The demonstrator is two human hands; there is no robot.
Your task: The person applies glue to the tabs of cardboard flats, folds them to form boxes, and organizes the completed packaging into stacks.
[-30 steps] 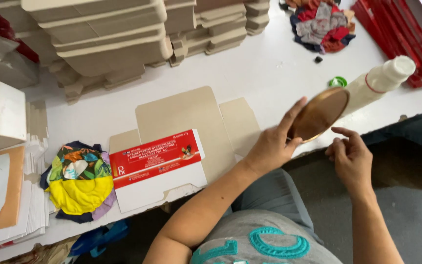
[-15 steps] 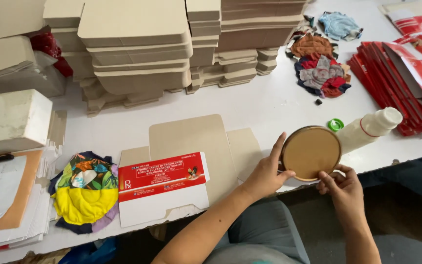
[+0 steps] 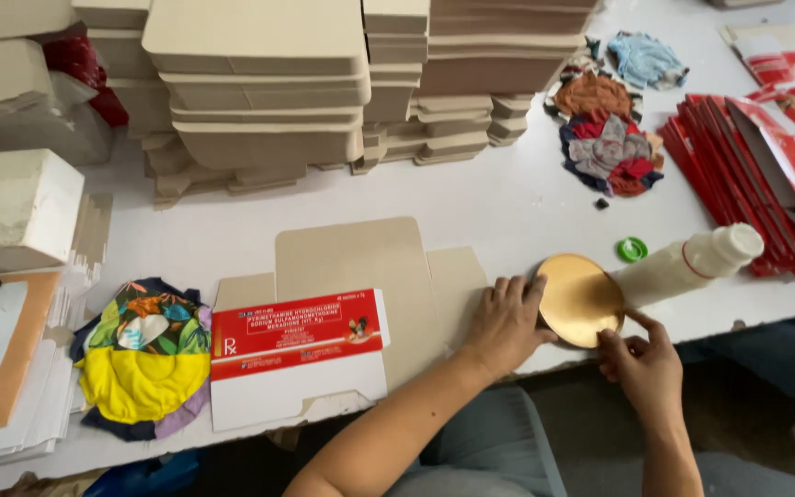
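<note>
The left hand (image 3: 506, 324) covered part of the gold disc's (image 3: 581, 299) near-left rim, the red sleeves (image 3: 766, 175) ran off the right edge, and the carton stacks (image 3: 259, 83) were cropped at the top.

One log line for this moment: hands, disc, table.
left hand on round gold disc | right hand at disc edge | disc flat on table

Before me on the worktop lies an unfolded red-and-white carton (image 3: 296, 354), overlapping a plain brown carton blank (image 3: 361, 262). Brown flat cartons (image 3: 259, 83) are stacked behind; red flattened cartons (image 3: 747, 175) fan out on my right.
</note>
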